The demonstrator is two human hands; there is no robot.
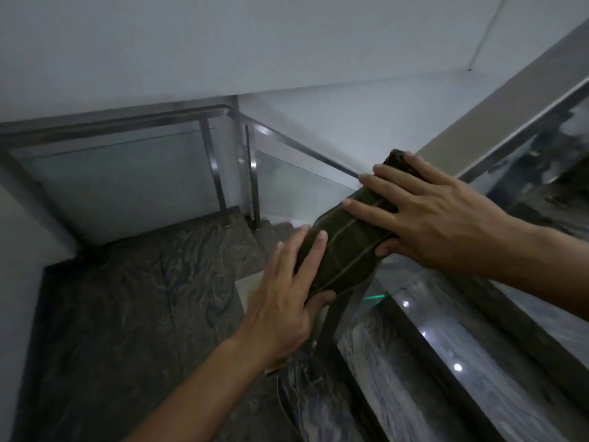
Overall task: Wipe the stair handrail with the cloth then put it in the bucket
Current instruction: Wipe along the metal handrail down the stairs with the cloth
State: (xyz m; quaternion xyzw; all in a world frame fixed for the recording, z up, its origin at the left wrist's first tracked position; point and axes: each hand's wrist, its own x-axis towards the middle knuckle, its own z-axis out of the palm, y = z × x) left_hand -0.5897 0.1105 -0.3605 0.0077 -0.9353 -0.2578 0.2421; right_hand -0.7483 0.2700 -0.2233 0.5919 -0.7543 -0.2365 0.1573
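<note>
A dark green cloth (347, 240) with thin pale stripes is wrapped over the steel handrail (299, 148) that slopes down toward the landing. My left hand (287, 301) grips the cloth's lower end, fingers on top and thumb underneath. My right hand (427, 218) presses on the cloth's upper end, fingers spread across it and thumb below the rail. The stretch of rail under the cloth is hidden. No bucket is in view.
Glass panels (287, 183) on steel posts (253, 177) fence the stairs. A dark marble landing (134, 298) lies below left, with a second rail (105, 122) along its far side. Glossy marble steps (462, 362) rise at the right. White walls surround the stairwell.
</note>
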